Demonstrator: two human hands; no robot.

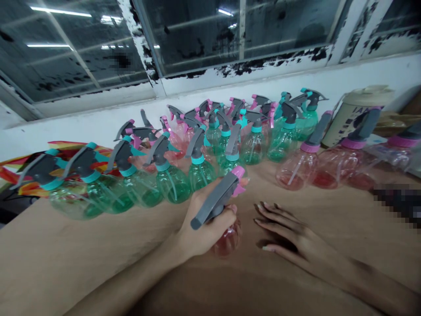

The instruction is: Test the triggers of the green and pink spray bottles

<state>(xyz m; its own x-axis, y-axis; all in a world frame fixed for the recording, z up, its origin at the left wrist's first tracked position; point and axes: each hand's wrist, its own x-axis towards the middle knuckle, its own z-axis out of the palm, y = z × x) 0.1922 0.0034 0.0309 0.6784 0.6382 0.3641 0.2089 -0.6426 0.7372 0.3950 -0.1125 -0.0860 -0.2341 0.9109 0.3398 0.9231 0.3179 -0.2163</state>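
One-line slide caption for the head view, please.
Left hand grips a pink spray bottle, right hand open beside it, green bottles lined up behind.

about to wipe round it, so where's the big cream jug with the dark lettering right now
In the head view, the cream jug stands at the upper right, against the white wall, behind the pink-collared bottles.

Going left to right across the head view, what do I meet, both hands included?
Leftmost green bottle → left hand, gripping a pink bottle → right hand, fingers spread → cream jug.
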